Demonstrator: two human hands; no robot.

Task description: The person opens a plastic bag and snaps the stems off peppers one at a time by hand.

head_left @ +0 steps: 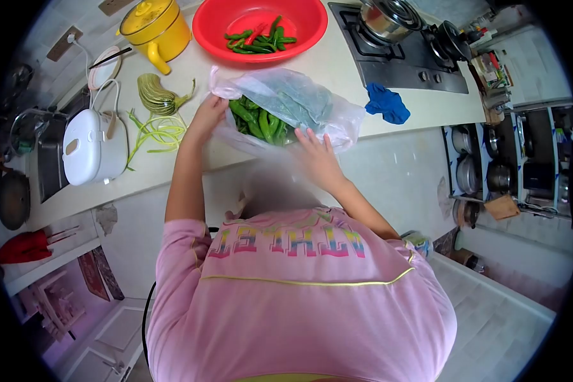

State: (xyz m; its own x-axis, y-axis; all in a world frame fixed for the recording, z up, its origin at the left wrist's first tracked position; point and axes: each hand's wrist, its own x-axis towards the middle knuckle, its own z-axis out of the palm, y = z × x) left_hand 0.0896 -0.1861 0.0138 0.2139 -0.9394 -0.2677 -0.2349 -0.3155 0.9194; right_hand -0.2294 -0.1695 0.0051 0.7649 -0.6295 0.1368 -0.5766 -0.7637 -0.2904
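Observation:
A thin, whitish plastic bag [347, 118] lies on the counter, its mouth partly open. Inside it, several green peppers [265, 122] show through the opening; more green shapes blur behind the plastic. At the bag's left edge my left hand [211, 116] is closed on the plastic. My right hand [319, 158] rests against the near side of the bag with its fingers spread. Behind the bag stands a red basin [210, 32] holding several green peppers [274, 41] and a red one [256, 32].
Left of the bag are a striped green squash [159, 94], pale green stalks [159, 134], a white appliance [86, 149] and a yellow pot [172, 35]. To the right sit a blue cloth [387, 104] and a gas stove [442, 75] with a steel pot [388, 22].

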